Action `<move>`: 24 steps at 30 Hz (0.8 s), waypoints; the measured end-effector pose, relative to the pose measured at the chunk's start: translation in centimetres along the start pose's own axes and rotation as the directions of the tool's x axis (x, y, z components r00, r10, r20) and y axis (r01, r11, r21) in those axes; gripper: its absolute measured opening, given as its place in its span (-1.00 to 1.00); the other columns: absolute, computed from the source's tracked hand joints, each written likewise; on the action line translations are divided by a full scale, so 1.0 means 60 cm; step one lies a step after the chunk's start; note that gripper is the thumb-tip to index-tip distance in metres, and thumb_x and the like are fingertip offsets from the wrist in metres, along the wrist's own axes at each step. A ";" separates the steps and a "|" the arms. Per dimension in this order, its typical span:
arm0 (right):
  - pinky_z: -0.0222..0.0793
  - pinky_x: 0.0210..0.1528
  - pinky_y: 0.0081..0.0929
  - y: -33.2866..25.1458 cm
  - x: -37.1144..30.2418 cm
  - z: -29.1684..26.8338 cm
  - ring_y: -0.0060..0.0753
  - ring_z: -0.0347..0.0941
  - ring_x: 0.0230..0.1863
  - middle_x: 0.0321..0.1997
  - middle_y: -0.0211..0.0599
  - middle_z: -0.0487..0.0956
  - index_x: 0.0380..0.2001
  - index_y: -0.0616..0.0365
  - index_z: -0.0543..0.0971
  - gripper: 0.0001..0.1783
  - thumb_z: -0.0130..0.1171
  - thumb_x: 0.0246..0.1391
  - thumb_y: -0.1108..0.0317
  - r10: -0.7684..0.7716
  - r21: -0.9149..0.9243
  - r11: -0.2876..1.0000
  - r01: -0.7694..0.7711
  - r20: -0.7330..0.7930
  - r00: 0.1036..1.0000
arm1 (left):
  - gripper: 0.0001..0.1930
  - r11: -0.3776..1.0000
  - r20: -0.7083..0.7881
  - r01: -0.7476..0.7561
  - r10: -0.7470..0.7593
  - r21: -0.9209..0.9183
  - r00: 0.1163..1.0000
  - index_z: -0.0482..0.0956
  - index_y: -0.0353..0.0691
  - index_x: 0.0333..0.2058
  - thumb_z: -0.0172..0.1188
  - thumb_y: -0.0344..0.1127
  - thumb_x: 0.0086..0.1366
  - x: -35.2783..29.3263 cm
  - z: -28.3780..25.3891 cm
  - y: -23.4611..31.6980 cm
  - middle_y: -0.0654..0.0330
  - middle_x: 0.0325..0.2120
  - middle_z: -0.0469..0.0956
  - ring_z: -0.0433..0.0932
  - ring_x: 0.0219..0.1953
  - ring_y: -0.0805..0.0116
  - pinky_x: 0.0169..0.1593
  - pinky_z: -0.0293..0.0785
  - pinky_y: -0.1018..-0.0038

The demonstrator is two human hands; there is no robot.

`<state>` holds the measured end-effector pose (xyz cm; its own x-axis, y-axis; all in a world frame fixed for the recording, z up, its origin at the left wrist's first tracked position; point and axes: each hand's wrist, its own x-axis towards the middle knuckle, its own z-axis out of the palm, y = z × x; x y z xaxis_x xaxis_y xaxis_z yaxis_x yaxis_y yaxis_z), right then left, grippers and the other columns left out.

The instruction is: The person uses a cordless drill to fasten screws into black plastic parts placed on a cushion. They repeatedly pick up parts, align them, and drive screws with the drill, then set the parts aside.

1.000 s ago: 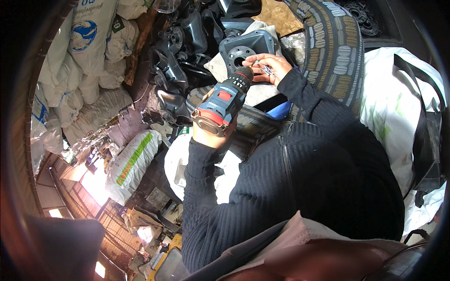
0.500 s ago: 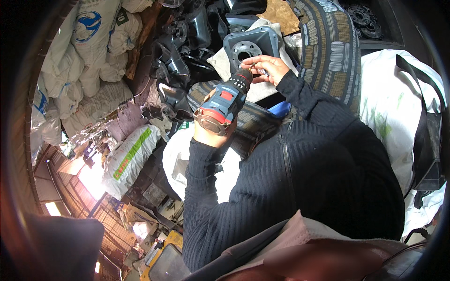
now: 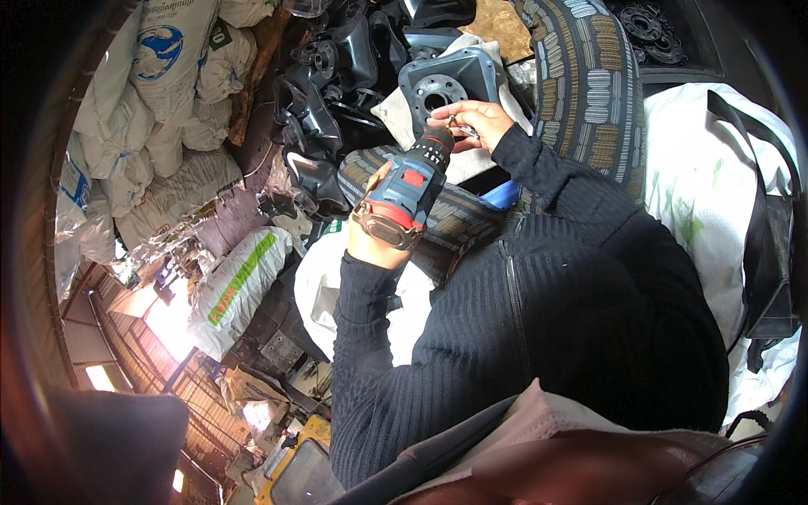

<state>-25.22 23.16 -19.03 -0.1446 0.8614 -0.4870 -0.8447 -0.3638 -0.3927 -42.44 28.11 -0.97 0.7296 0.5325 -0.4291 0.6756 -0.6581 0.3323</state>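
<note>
At twelve o'clock, the right hand [image 3: 473, 122] pinches what seems a small metal bit at the chuck of the blue-and-red cordless drill [image 3: 406, 192]. Her left hand [image 3: 372, 244] grips its handle, below the grey flanged metal housing [image 3: 446, 84].

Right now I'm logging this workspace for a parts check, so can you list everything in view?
Cordless drill: one, blue with red trim, centre, chuck toward the housing.
Metal housing: one, grey, round bolt flange, top centre.
Black moulded parts: a pile, count unclear, upper left of centre.
Tyre: one, black tread, upper right.
Sacks: several, white, left.
Large white bag: one, black straps, right.
Left hand: grips the drill.
Right hand: fingers at the drill's tip.
</note>
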 end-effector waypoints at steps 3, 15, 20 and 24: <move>0.57 -0.19 -0.39 0.004 -0.005 0.001 -0.45 0.48 -0.09 -0.09 -0.25 0.52 -0.07 0.21 0.50 -0.60 -0.23 0.07 0.46 0.006 0.009 1.000 -0.006 0.009 1.000 | -0.47 0.998 0.036 -0.022 0.021 0.051 0.999 0.38 -0.32 -0.02 0.19 -0.31 -0.03 -0.008 0.000 -0.012 -0.02 -0.11 0.48 0.49 -0.07 0.08 0.04 0.39 0.33; 0.57 -0.25 -0.45 0.011 -0.003 0.001 -0.44 0.50 -0.12 -0.12 -0.25 0.54 -0.07 0.24 0.48 -0.61 -0.24 0.10 0.46 -0.020 -0.125 0.992 0.025 0.042 0.999 | -0.29 0.999 -0.004 0.034 -0.034 -0.043 0.999 0.32 -0.16 0.05 0.39 -0.20 -0.14 0.003 -0.027 0.032 0.07 -0.16 0.52 0.59 -0.23 0.14 -0.17 0.54 0.37; 0.55 -0.29 -0.46 0.005 0.001 -0.005 -0.42 0.54 -0.17 -0.09 -0.18 0.54 0.10 0.12 0.35 -0.53 -0.26 0.10 0.47 0.050 -0.101 0.994 -0.043 0.065 0.997 | -0.24 0.999 0.007 0.005 -0.005 -0.051 1.000 0.31 -0.15 0.05 0.44 -0.21 -0.19 0.008 -0.030 0.026 0.07 -0.15 0.52 0.59 -0.24 0.10 -0.18 0.55 0.35; 0.57 -0.38 -0.42 -0.007 -0.016 -0.007 -0.37 0.57 -0.32 -0.19 -0.08 0.55 0.18 0.02 0.26 -0.44 -0.31 0.05 0.47 0.047 0.047 0.998 -0.045 -0.034 0.998 | -0.30 0.998 0.011 -0.059 0.059 0.034 0.998 0.33 -0.21 0.01 0.39 -0.26 -0.16 0.009 -0.016 -0.018 0.05 -0.16 0.51 0.55 -0.17 0.08 -0.09 0.49 0.33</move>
<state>-24.52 22.30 -18.73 -0.1662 0.8307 -0.5313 -0.8608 -0.3851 -0.3329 -42.65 29.64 -0.74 0.7669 0.4872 -0.4178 0.6275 -0.7059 0.3286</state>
